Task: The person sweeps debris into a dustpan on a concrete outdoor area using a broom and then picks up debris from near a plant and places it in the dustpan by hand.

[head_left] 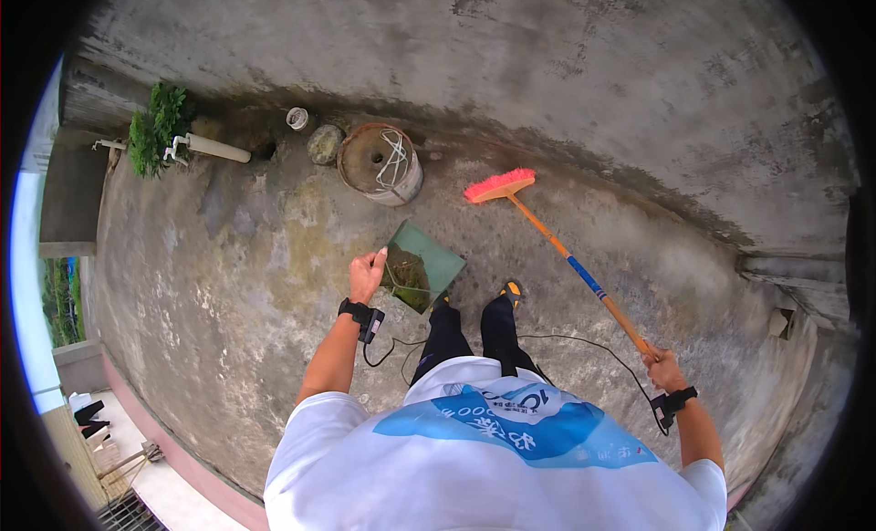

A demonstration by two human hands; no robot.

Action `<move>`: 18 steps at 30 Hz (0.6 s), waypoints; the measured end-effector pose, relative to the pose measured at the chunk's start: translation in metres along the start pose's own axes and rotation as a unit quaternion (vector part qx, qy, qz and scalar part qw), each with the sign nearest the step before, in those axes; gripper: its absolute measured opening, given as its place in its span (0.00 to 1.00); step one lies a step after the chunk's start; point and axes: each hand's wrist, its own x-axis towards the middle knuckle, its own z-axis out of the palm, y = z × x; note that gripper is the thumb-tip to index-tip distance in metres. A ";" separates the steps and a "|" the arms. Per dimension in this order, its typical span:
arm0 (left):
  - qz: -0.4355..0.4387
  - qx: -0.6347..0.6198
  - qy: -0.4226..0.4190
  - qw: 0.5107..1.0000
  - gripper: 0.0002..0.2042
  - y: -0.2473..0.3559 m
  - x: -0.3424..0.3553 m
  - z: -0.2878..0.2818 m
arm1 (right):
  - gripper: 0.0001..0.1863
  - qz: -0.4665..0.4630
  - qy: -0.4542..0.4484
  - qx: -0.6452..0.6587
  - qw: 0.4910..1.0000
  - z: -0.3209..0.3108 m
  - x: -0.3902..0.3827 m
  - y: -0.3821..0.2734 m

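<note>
- Right grip (666,371): closed around the broom (584,274) at its handle end.
- Left grip (367,274): curled tight, seemingly on the dustpan (440,259)'s thin handle.
- Broom: long axis runs forward and leftward from the right grip; its pink head sits beyond the dustpan, to its right, apart.
- Dustpan: before the feet (513,294), holding dirt (408,274); of 2 hands, the left is nearer.

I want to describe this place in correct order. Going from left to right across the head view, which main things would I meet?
Green plant, white pipe, small white container, round stone, large round container, green dustpan, pinkish-red broom head, right hand.
</note>
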 end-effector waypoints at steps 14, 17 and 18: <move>0.054 0.039 -0.104 0.992 0.22 0.039 0.020 0.056 | 0.20 -0.222 0.088 -0.032 0.970 0.064 0.052 0.031; 0.038 0.026 -0.116 0.992 0.22 0.053 0.022 0.054 | 0.19 0.013 -0.028 0.099 0.995 0.043 -0.007 0.014; 0.038 0.013 -0.129 0.991 0.21 0.055 0.024 0.055 | 0.19 0.017 -0.044 0.170 0.984 0.036 -0.028 0.013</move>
